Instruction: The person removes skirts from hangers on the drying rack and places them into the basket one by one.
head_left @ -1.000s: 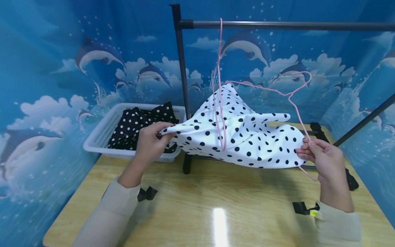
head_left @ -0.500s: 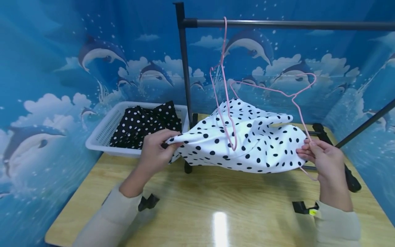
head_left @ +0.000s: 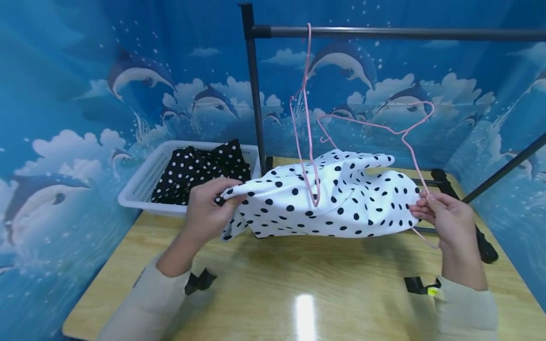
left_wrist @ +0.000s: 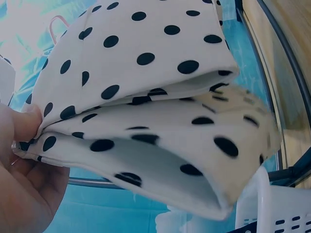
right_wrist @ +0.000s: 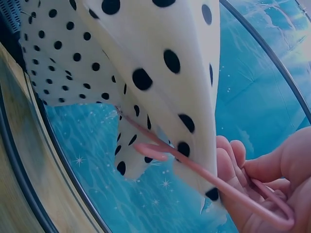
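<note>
A white garment with black polka dots (head_left: 337, 213) is stretched between both hands above the table. My left hand (head_left: 211, 201) pinches its left edge; in the left wrist view the cloth (left_wrist: 146, 34) hangs in folds with open hems beyond the thumb (left_wrist: 26, 121). My right hand (head_left: 452, 218) holds a pink hanger (head_left: 404, 133) by its right arm, fingers against the garment's right edge. The hanger's hook and left arm stand bare above the cloth. In the right wrist view the hanger (right_wrist: 214, 180) passes across the cloth's edge. Part of its lower end is hidden behind the garment.
Another pink hanger (head_left: 304, 85) hangs from the dark rack's bar (head_left: 384, 33), in front of the garment. At the back left, a white basket (head_left: 132, 199) holds black cloth with white dots (head_left: 200, 166). Everything stands on a wooden table (head_left: 256, 293) before a dolphin-print curtain (head_left: 55, 94).
The garment's raised peak has dropped, baring more of the held hanger's left arm. My left hand has lowered, shifting right and then back left. The right hand has hardly moved.
</note>
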Available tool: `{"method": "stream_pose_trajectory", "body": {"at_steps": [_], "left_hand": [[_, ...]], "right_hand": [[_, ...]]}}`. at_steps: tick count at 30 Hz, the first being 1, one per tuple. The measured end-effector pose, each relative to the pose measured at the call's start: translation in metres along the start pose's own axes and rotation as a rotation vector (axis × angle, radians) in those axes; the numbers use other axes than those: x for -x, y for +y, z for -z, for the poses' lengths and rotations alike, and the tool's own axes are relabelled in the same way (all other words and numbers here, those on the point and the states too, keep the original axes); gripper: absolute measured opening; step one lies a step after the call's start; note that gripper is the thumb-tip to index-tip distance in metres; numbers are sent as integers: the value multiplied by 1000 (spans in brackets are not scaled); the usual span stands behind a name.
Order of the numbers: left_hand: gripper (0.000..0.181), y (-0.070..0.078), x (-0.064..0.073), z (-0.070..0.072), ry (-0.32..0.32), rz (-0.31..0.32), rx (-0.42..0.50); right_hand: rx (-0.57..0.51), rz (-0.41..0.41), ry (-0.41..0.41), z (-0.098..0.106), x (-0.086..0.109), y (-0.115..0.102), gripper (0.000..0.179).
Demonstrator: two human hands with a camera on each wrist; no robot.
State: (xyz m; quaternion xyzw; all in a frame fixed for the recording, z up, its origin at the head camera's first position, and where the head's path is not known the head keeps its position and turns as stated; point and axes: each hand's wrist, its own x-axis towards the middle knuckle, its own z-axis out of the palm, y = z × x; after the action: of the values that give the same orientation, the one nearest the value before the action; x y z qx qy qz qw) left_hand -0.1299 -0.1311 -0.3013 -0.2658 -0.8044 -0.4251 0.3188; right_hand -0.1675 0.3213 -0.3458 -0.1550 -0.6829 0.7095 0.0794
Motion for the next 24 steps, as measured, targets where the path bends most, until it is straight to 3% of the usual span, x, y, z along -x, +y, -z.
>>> {"method": "stream_pose_trajectory", "body": {"at_steps": [7,14,20,24], "left_hand": [[16,-2,-8,5,29,61,-34],[12,-4,-16,15,98,66,-70],[10,-1,-24,27,162,56,-117],[10,3,-29,33,174,95,-138]], "right_hand": [[14,58,-40,4,1,1,16],[32,92,-79,5,2,4,15],[-59,145,-141,9,4,3,18],[-99,166,-172,10,6,2,18]]}}
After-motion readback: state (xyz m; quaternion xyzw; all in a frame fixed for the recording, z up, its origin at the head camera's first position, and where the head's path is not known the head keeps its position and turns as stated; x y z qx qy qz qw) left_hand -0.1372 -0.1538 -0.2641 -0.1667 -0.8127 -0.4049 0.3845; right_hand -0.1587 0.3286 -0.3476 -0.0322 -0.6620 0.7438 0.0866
